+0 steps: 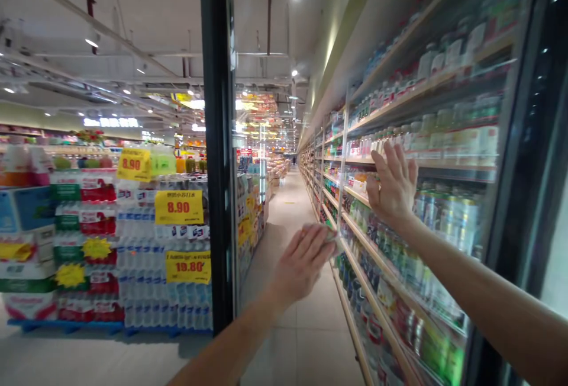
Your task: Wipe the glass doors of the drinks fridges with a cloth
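Observation:
A large glass door pane (284,315) in a black frame (216,137) stands in front of me. My left hand (306,259) lies flattened over a small folded cloth (331,234), pressing it toward the glass. Only the cloth's pale, greenish edge shows past the fingers; the palm hides the rest. Higher and to the right, my right hand (394,185) is raised with its fingers spread and holds nothing. It is at or very near the pane; I cannot tell whether it touches.
Long shelves (399,164) of bottles and cans run along the right, seen through the glass. A tiled aisle (288,196) leads away. At left, stacked packs of bottled drinks (146,279) stand on blue pallets (66,325) with yellow price signs (178,207).

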`<state>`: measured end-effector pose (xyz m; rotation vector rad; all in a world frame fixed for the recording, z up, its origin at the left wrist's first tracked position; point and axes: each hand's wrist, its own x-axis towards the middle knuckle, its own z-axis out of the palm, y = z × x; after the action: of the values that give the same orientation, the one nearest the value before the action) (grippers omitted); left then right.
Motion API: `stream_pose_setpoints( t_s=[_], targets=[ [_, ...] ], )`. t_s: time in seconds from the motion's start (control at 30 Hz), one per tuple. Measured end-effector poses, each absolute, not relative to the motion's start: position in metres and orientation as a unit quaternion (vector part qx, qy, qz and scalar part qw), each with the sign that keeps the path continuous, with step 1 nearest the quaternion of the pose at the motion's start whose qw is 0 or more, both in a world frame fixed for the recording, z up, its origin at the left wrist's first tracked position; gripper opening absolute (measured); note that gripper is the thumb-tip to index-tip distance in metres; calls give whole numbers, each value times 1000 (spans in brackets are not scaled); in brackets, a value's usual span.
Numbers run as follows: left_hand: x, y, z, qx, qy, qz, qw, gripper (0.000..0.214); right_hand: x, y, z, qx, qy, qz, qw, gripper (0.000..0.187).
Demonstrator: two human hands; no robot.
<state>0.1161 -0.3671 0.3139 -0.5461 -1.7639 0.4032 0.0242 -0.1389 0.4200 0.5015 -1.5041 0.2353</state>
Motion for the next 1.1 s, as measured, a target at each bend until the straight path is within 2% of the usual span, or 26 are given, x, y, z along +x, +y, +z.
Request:
stream_pose_setpoints(
  t_s=[0.07,0.17,0.23,0.37,0.43,0.6,0.8,0.97,1.1],
  targets=[
    [113,-365,317,-226,-756,166,592,51,24,-139,420,224,-676,106,694,55],
    [109,-368,343,-87,-733,68,672,55,24,-140,421,219,-679,107,693,53],
    [106,-363,353,-57,-720,46,690,56,25,-141,421,214,-684,114,688,51],
    [101,-342,347,-246,-729,176,614,51,25,-142,421,214,-685,123,685,49],
    [98,-344,355,-268,-730,191,599,50,24,-142,421,218,-684,121,686,50],
    [100,-371,402,-44,-715,7,698,57,21,-143,420,220,-671,123,697,52],
    [101,-370,387,-185,-751,135,620,57,23,-145,420,219,-663,116,706,49],
    [99,-389,398,-10,-705,7,709,59,21,-146,420,224,-648,109,720,49],
    [100,-382,378,-182,-730,136,645,60,19,-147,419,222,-650,109,718,51]
  ],
)
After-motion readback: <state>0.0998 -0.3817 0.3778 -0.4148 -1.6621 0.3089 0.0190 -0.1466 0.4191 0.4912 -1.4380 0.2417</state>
